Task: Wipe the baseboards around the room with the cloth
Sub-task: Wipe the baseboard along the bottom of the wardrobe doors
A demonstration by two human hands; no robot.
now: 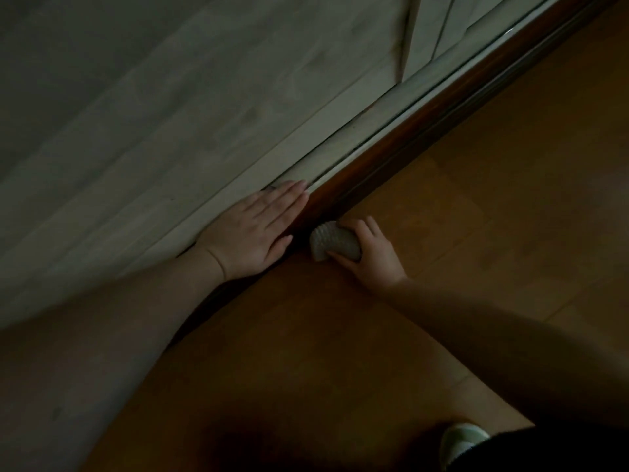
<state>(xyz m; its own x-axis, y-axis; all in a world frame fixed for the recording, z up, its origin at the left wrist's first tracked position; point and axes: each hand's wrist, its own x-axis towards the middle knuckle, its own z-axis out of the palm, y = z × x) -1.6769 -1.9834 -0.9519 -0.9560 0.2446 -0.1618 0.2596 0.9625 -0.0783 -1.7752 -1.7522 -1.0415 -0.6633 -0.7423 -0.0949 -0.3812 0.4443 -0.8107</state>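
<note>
R hand (pixel 369 255) holds cloth (pixel 333 245), seemingly touching baseboard (pixel 391 148).

orange-brown wooden floor (pixel 476 233) carries a pale shoe (pixel 461 439) near the bottom edge.

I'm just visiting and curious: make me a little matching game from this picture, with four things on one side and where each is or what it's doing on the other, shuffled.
Things:
1. left hand
2. right hand
3. cloth
4. shoe

Places or states:
A. pale and bunched, pressed at the foot of the dark baseboard
B. at the bottom edge of the view, on the wooden floor
C. flat, fingers straight, resting on the wall above the baseboard
D. fingers curled round the cloth

Pairs: 1-C, 2-D, 3-A, 4-B
</note>
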